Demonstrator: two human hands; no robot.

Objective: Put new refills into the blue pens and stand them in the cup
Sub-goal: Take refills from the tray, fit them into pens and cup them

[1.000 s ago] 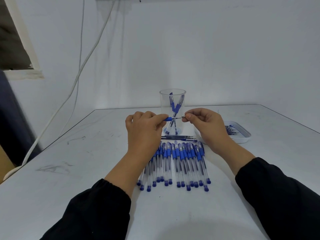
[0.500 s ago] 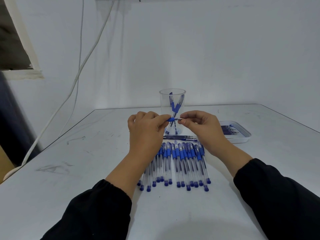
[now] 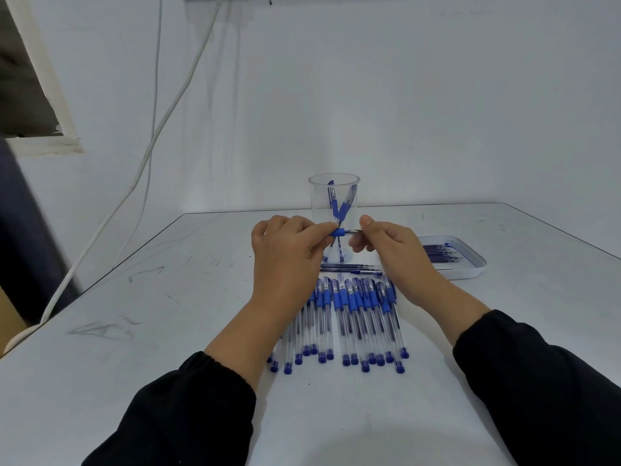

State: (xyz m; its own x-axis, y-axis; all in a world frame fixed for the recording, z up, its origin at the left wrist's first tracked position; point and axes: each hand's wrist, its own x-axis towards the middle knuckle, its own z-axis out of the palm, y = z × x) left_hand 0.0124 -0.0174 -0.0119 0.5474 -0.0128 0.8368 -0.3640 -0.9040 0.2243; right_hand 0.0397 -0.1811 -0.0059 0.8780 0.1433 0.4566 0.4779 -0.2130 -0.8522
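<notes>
On a scuffed white table (image 3: 168, 381), a row of blue pens (image 3: 353, 317) lies nearest. Just above it, the left hand (image 3: 285, 260) pinches a pen (image 3: 339, 232) by its blue grip while the right hand (image 3: 393, 250) pinches its metal tip. The clear cup (image 3: 334, 210) stands just behind, holding two pens.

My sleeves (image 3: 188, 412) are black. The pen (image 3: 340, 232) I pinch has a blue grip and a silver tip. The pens in the row (image 3: 349, 317) on the table (image 3: 134, 331) have clear barrels, blue grips and blue end caps. The cup (image 3: 334, 210) is clear plastic, with blue pens showing through. The tray (image 3: 470, 270) is white, its refills (image 3: 438, 254) dark blue. The table is pale grey with dark scuffs, the wall white.
</notes>
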